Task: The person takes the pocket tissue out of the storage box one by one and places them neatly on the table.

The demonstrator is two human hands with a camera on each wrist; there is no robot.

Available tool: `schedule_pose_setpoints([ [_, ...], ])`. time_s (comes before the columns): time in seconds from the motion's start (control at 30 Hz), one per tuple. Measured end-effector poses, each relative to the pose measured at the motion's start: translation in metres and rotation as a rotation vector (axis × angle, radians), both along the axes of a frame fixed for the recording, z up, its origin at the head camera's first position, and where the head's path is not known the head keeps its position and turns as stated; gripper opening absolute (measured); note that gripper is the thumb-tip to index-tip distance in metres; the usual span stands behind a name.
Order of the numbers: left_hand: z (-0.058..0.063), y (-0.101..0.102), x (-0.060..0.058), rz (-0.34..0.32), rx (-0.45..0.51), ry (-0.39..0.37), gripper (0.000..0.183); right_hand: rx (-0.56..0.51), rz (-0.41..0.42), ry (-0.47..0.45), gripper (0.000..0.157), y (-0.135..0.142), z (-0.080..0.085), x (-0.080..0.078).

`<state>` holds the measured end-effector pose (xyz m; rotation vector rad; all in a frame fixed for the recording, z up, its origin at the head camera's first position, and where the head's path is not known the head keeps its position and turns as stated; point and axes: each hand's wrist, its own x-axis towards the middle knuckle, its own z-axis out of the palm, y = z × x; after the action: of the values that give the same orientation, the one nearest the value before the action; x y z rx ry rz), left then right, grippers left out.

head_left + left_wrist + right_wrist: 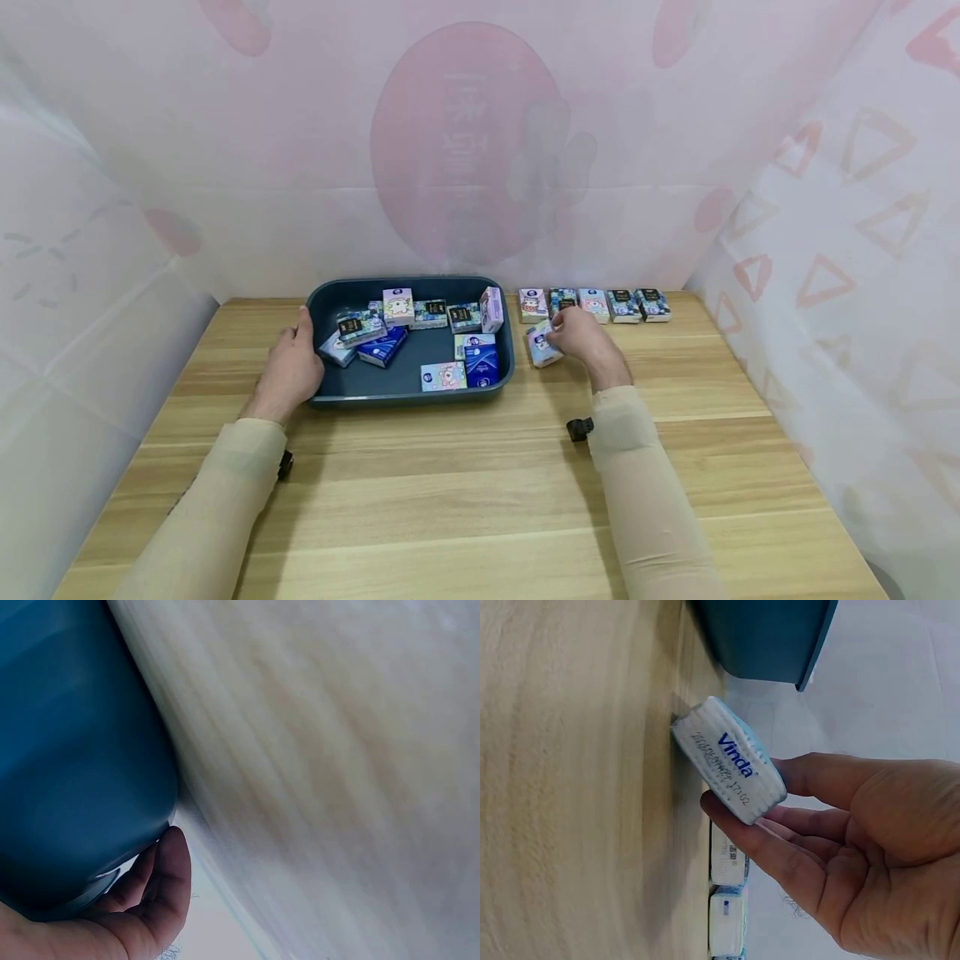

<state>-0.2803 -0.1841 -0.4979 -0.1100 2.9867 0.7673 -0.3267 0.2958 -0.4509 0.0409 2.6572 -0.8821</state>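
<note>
My left hand [288, 371] grips the left end of a dark teal plastic bin [397, 377]; in the left wrist view its fingers [172, 889] curl at the bin's rim. Between the thumb and fingers of my right hand [588, 340] is a light blue tissue pack [542, 347], just right of the bin. The right wrist view shows the pack's "Vinda" side [731, 761], tilted, with one corner close to the table. Inside the bin lie several tissue packs, among them a dark blue pack [482, 365] and a pink pack [444, 377].
Along the back edge of the wooden table [420, 500], right of the bin, several tissue packs stand in a row, from a pink-and-white pack [533, 306] to a dark floral pack [653, 305]. A printed cloth backdrop [300, 167] rises behind and at both sides.
</note>
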Motion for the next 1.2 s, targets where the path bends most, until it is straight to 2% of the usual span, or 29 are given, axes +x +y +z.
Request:
schedule_pose_setpoints([
  [0.37, 0.000, 0.000, 0.000, 0.001, 0.004, -0.006, 0.089, -0.030, -0.038, -0.019, 0.050, -0.007, -0.006, -0.002],
  [0.5, 0.000, -0.001, 0.000, 0.001, 0.003, -0.005, 0.089, -0.020, -0.044, -0.024, 0.050, -0.004, -0.013, -0.010],
  [0.53, 0.000, -0.001, 0.000, 0.001, 0.001, -0.004, 0.089, -0.028, -0.034, -0.002, 0.049, 0.003, -0.028, -0.020],
  [0.67, -0.001, -0.001, 0.000, 0.007, -0.007, -0.006, 0.089, 0.000, -0.028, 0.002, 0.043, 0.004, -0.032, -0.025],
  [0.73, -0.001, -0.001, -0.001, 0.011, -0.009, -0.009, 0.089, 0.001, -0.027, 0.009, 0.042, 0.004, -0.031, -0.023],
  [0.77, -0.001, 0.000, -0.001, 0.013, -0.010, -0.011, 0.089, 0.011, -0.038, -0.012, 0.040, -0.004, -0.016, -0.014],
  [1.07, 0.000, 0.000, -0.001, 0.017, 0.000, -0.021, 0.089, -0.034, -0.053, 0.016, 0.045, -0.004, -0.007, -0.002],
  [1.2, 0.000, 0.001, 0.000, 0.025, 0.007, -0.032, 0.089, -0.030, -0.055, 0.078, 0.051, -0.010, -0.002, 0.000],
])
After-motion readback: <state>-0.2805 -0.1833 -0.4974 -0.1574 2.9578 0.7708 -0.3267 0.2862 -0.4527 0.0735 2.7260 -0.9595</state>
